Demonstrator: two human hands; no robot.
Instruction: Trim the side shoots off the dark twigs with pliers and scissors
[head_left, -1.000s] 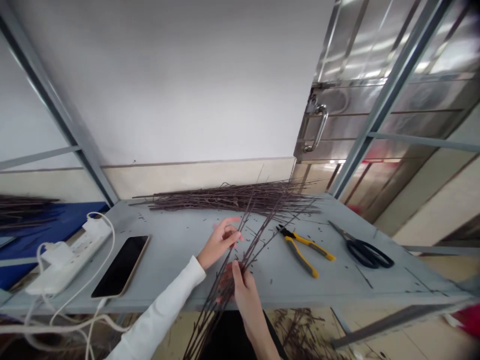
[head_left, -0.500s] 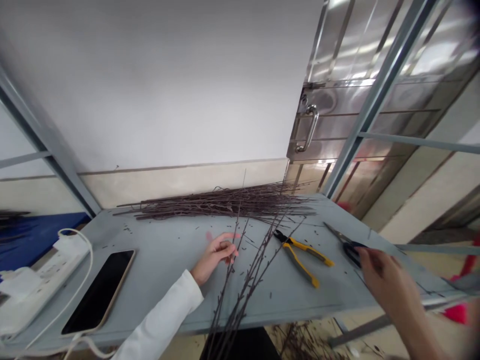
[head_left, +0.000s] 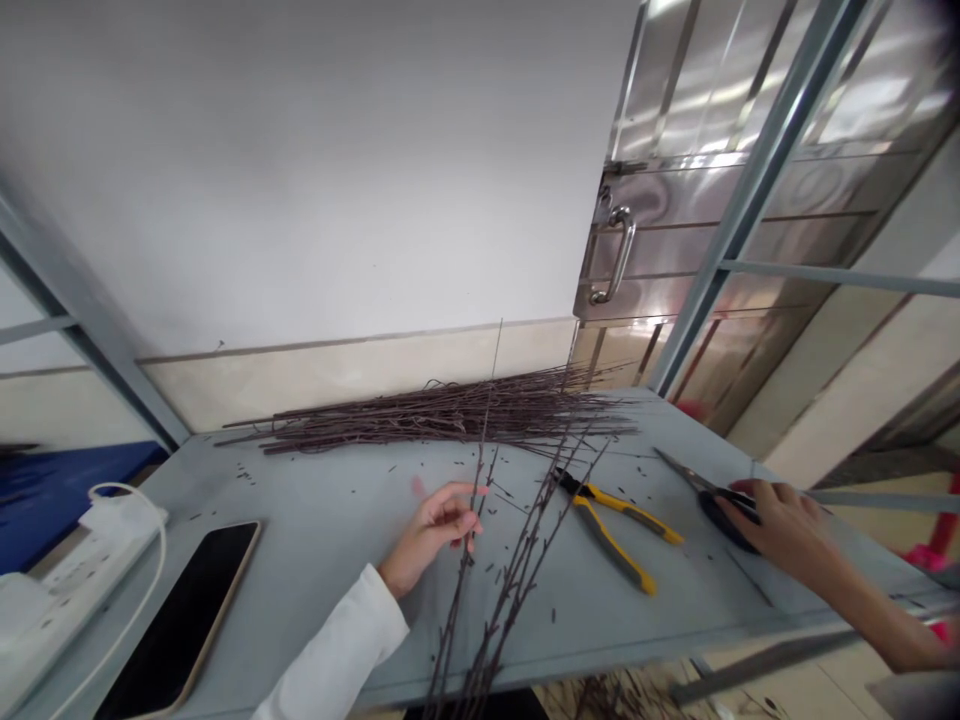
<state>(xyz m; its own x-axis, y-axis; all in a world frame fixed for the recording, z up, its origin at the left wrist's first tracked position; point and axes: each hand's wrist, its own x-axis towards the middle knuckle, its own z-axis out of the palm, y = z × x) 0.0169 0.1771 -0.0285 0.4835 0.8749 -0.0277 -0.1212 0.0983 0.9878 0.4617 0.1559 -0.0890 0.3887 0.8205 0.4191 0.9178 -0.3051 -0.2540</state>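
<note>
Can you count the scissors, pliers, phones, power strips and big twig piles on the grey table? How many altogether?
Scissors: 1
Pliers: 1
Phone: 1
Power strip: 1
Big twig pile: 1
Total: 5

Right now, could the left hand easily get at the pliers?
Probably not easily: the left hand seems to pinch a twig, and other twigs rise between it and the pliers.

A hand could pass at right, between yellow-and-grey pliers (head_left: 611, 544) and black-handled metal scissors (head_left: 703, 487); thin brown twigs (head_left: 491, 632) bar near centre.
</note>
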